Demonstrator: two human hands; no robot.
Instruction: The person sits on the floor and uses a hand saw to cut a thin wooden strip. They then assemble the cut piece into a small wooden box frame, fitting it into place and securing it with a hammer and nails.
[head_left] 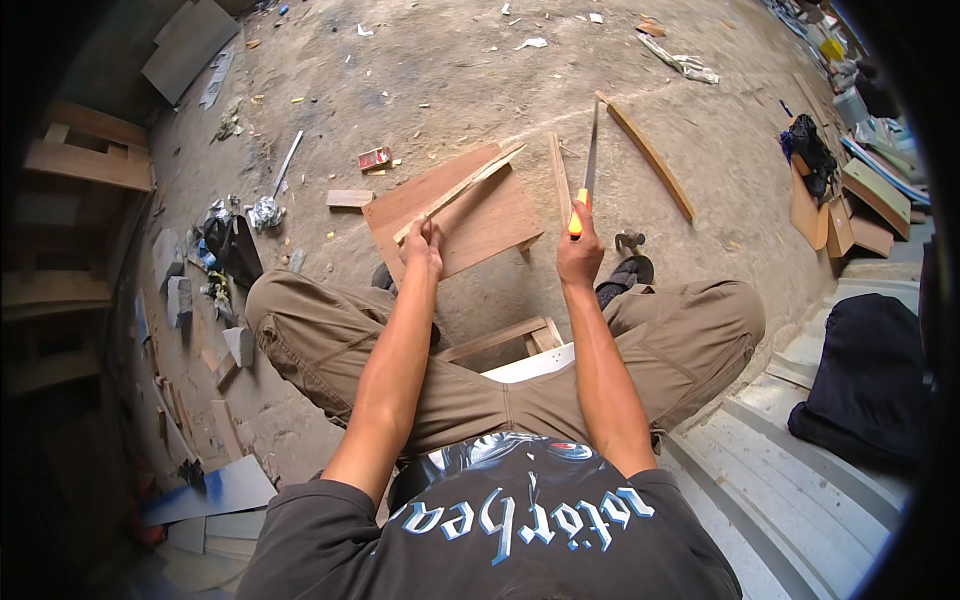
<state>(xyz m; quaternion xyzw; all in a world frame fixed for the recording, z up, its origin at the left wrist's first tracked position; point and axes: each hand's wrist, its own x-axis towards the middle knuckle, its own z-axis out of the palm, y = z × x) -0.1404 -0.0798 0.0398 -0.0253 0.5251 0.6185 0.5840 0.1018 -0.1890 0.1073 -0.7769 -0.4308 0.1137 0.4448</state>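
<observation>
My left hand [423, 245] is closed around the near end of a thin pale wood strip [470, 190]. The strip slants away to the right across a low brown wooden board [395, 208], which stands raised off the ground. In my right hand [580, 255] is the orange-and-yellow handle of a handsaw [593, 150], its narrow blade pointing away from me, apart from the strip. Just left of the saw is another short wood strip [558, 170]. A longer brown strip [650, 160] lies to its right. Next to my right foot is a hammer [630, 241], partly hidden.
A small red box [375, 158] and a wood block [349, 198] lie beyond the board. Crumpled foil [264, 212] and a black bag [232, 248] are at left. Wooden shelving [85, 160] stands far left. Wood offcuts [875, 195] and a dark cloth bundle [865, 375] are at right.
</observation>
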